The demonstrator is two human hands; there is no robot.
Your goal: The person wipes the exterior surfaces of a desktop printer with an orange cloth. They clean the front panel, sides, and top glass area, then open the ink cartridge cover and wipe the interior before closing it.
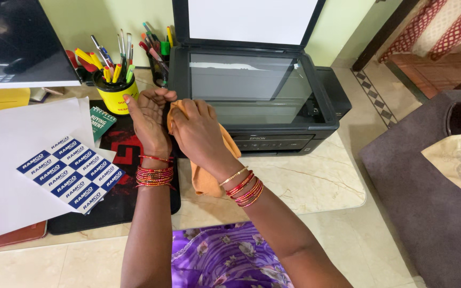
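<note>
Mid-frame: right hand [196, 130] clutching orange cloth [206, 173], bunched for wiping; left hand [148, 114] open, palm up, beside scanner glass [252, 88].

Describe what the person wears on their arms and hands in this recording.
Both forearms are bare, with no sleeves or gloves. The left hand has a stack of thin red and gold bangles at the wrist. The right hand has similar red and gold bangles.

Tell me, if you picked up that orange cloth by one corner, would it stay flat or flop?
The orange cloth would probably flop: it already droops in soft folds below the right hand. It looks thin, so likely light. It bunches between both hands, so probably not slippery.
</note>
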